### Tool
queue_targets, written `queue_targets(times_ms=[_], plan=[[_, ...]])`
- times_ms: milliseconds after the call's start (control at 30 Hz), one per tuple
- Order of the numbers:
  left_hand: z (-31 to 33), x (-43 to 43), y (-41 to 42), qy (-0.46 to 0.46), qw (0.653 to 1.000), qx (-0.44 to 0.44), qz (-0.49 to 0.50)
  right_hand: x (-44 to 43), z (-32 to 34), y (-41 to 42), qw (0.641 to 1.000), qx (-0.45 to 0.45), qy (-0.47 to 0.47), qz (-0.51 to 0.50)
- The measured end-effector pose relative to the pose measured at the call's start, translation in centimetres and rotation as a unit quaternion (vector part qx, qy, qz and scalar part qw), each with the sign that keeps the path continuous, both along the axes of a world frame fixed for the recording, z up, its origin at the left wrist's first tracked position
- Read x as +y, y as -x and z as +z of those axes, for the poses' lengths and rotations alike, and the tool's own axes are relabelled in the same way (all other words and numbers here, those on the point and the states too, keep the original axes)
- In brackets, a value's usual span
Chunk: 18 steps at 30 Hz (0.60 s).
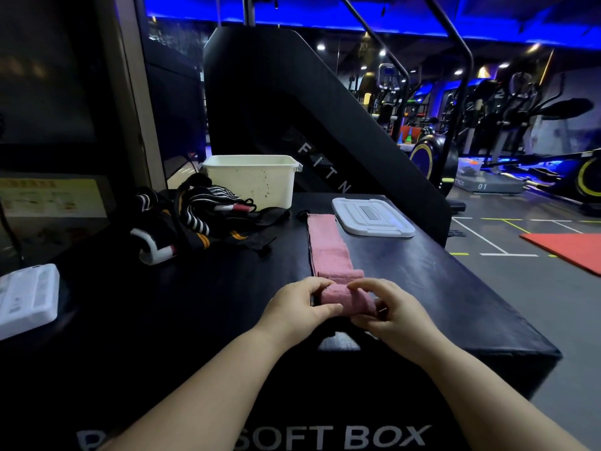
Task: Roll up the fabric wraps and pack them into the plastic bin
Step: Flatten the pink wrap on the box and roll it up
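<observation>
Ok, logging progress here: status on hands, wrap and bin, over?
Left hand and right hand both pinching pink wrap, near end rolled, rest flat. Bin open, lid off, to its right. Black wraps piled, unrolled.

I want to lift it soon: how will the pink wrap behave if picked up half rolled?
Probably floppy: the pink wrap lies flat along the box, so its unrolled tail would likely dangle. The rolled end, gripped by the left hand and right hand, looks soft and may unwind if let go. Being thin cloth, it is likely light.
</observation>
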<state>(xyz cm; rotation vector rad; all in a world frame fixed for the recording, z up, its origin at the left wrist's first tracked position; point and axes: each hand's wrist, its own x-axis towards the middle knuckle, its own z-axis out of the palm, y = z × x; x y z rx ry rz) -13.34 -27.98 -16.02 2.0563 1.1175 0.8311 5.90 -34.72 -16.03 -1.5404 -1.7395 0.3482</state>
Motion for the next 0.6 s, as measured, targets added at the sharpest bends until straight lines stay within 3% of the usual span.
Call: queue_targets(times_ms=[400,600], plan=[[-0.13,-0.32,0.04,0.044,0.998,-0.05,0.005,0.09,0.05,-0.01,1.0,-0.016,-0.02,-0.003],[0.27,-0.41,0.43,0.055,0.998,-0.027,-0.021,-0.02,0.06,0.07,0.999,0.023,-0.027,0.009]])
